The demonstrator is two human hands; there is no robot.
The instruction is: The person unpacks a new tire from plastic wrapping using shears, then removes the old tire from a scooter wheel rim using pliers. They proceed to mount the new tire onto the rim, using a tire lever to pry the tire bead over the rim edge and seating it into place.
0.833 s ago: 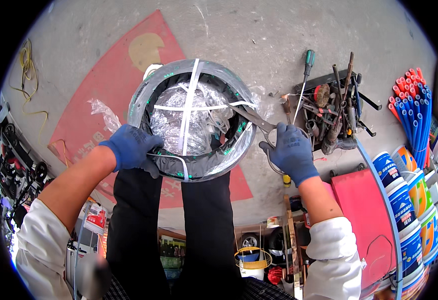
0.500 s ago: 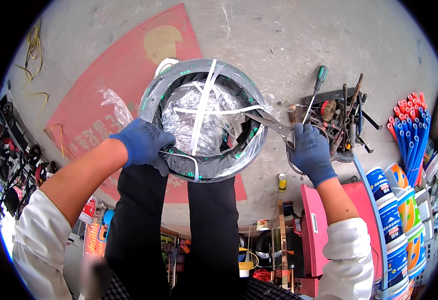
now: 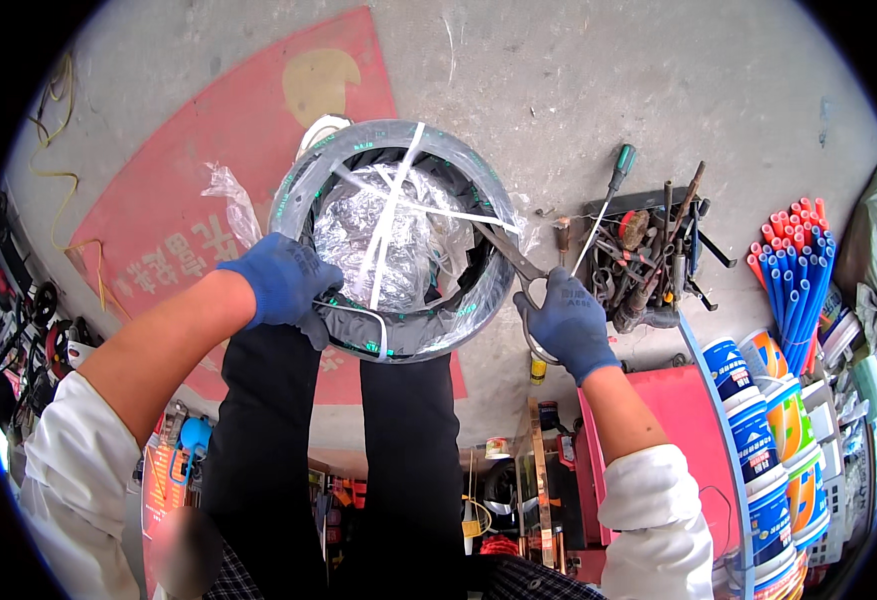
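Note:
A black ring-shaped bundle, tyre-like and wrapped in clear plastic film, stands before my legs. White straps cross over its middle, where crumpled clear film shows. My left hand, in a blue glove, is closed on the bundle's lower left rim. In my gloved right hand is a pair of large metal scissors. Their blades reach over the right rim, with the tips beside the end part of a strap; whether they touch it I cannot tell. My right fingers partly hide the handles.
Right of the bundle lies a tray of tools with a green-handled screwdriver. Beyond are red and blue tubes, stacked paint buckets and a pink box. A red mat lies on the concrete floor.
My right hand and the scissors have moved left, nearer the bundle. The crosswise strap, level before, now slants down to the right. My left hand keeps its place on the rim.

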